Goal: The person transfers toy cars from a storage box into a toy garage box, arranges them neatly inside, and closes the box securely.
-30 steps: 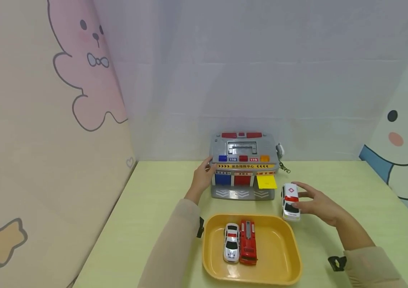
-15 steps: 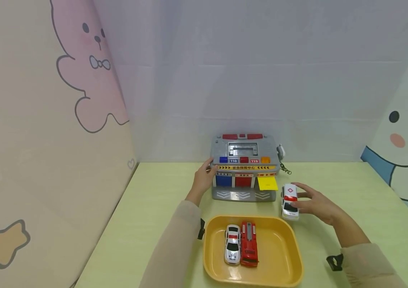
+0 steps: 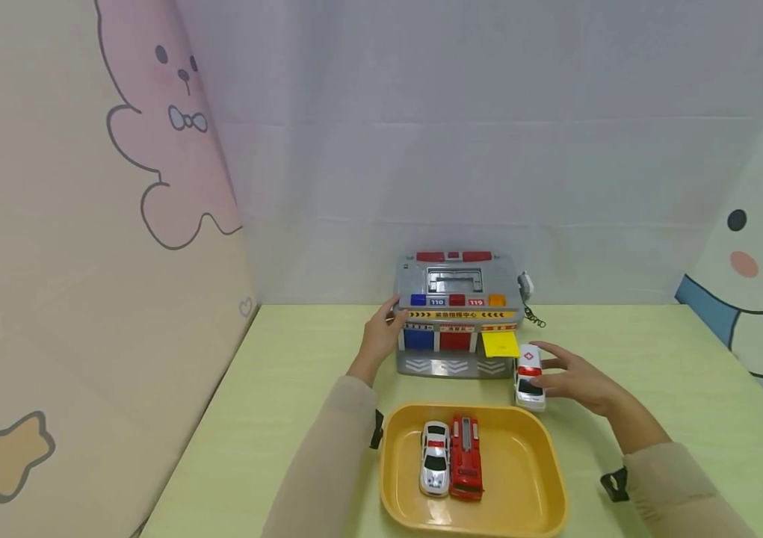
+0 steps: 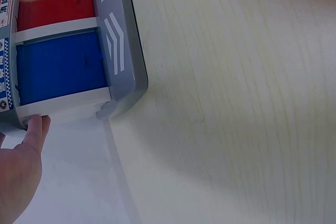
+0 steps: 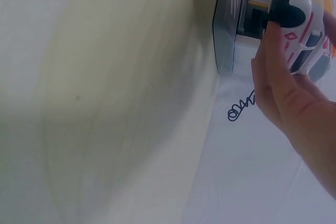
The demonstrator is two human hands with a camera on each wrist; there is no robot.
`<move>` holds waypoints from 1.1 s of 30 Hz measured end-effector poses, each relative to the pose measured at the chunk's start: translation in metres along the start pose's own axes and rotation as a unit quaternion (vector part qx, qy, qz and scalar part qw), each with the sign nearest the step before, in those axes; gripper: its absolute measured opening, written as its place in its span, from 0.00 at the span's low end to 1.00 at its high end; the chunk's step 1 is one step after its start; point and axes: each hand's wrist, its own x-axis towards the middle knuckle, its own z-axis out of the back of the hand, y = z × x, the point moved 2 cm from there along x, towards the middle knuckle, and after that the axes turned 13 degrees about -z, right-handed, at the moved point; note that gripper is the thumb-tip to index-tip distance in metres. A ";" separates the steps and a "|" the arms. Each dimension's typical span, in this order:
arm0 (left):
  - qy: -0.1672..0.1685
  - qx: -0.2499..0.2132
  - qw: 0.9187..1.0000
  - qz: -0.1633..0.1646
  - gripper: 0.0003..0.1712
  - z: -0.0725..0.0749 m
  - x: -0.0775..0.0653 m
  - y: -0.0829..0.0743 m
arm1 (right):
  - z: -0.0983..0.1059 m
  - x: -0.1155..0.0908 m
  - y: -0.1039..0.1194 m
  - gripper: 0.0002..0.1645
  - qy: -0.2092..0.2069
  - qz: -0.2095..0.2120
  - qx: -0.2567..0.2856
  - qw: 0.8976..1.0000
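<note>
My right hand (image 3: pixel 586 385) grips a white toy ambulance (image 3: pixel 528 377) with a red band and a red cross on its roof. The toy ambulance (image 5: pixel 294 30) is tilted up, close to the front right corner of a grey toy rescue station (image 3: pixel 458 314). Blue and red doors on the station are down, while its yellow door (image 3: pixel 501 344) is lifted, showing an opening in the right wrist view. My left hand (image 3: pixel 380 336) rests against the station's left side. In the left wrist view, straight fingers (image 4: pixel 35 132) touch the wall beside the blue door (image 4: pixel 60 66).
A yellow tray (image 3: pixel 522 478) stands in front of the station. In it a white toy police car (image 3: pixel 435 459) and a red toy fire engine (image 3: pixel 466 459) lie side by side. A toy phone handset (image 3: pixel 525 285) with a coiled cord hangs at the station's right.
My right hand has carried the toy ambulance left, toward the station's lifted yellow door. My left hand stays at the station's side.
</note>
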 end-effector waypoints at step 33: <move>-0.001 0.010 1.000 -0.009 0.30 0.000 0.000 -0.001 | -0.021 0.041 0.004 0.55 0.022 0.006 -0.008 1.000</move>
